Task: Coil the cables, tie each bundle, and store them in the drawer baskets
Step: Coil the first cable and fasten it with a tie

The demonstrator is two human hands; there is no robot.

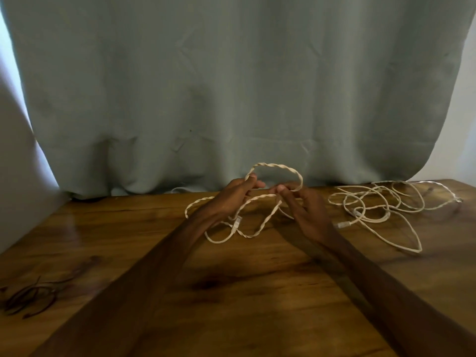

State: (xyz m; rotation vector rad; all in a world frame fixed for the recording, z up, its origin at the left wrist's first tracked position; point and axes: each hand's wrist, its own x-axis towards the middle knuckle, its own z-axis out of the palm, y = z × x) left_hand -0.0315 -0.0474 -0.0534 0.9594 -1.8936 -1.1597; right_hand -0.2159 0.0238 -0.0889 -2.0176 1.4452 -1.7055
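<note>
Head view, downward, seemingly near table (244, 300)

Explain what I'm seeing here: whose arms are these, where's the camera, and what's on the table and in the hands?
There is no machine: a person works with two bare hands, and the single camera sits on their head, looking forward and down. The left hand and right hand each pinch a twisted cream cable, holding one loop up while the rest trails on the wooden table. To the right lies a second, loose cream cable, untied. At the near left are dark thin loops, too blurred to identify. A grey-green curtain hangs behind. No drawer or basket shows.
</note>
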